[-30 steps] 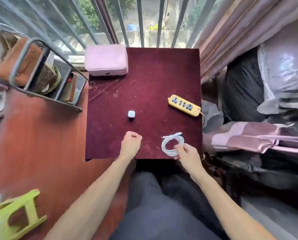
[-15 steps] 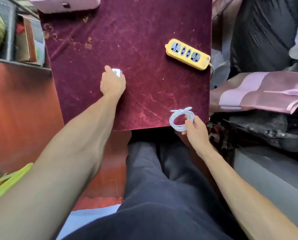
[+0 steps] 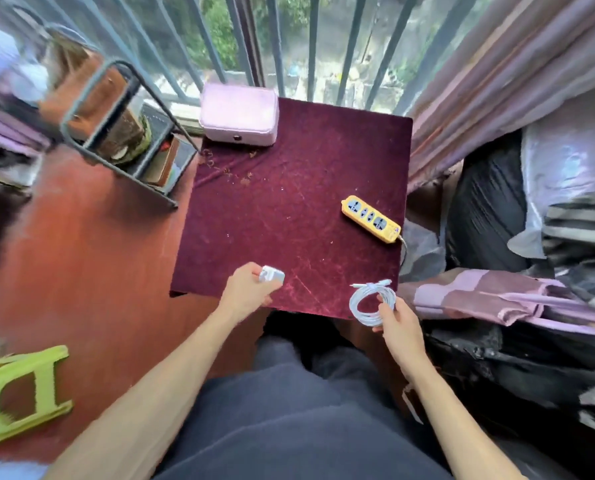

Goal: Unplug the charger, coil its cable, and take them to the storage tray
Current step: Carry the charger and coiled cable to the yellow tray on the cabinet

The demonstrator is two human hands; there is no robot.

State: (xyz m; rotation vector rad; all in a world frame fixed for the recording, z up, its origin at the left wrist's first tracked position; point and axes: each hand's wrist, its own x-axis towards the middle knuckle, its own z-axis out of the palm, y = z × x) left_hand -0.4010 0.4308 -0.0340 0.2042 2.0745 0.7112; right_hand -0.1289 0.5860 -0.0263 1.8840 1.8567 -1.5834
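A small white charger point(image 3: 272, 274) is held in the left hand point(image 3: 249, 292), which is closed around it near the front edge of the table point(image 3: 289, 209); the charger sticks out between the thumb and the fingers, above the dark red velvet cloth. The white cable point(image 3: 370, 303) is already wound into a round coil and is gripped by the right hand point(image 3: 398, 322), with the thumb pressed on the right part of the loop. The coil is kept at the front right corner of the table, and one short end with a connector points out from its top to the right. It cannot be told if the coil touches the cloth or is lifted a little. The charger and the cable are separated, one in each hand. A yellow power strip point(image 3: 370, 218) lies on the right side of the table, set diagonally, and its sockets are seen free. A pink box point(image 3: 239, 114) is placed at the far left corner of the table, beside the window bars. A metal rack point(image 3: 116, 133) with bags is seen on the left, and a green stool point(image 3: 19, 389) is on the red floor at the lower left.
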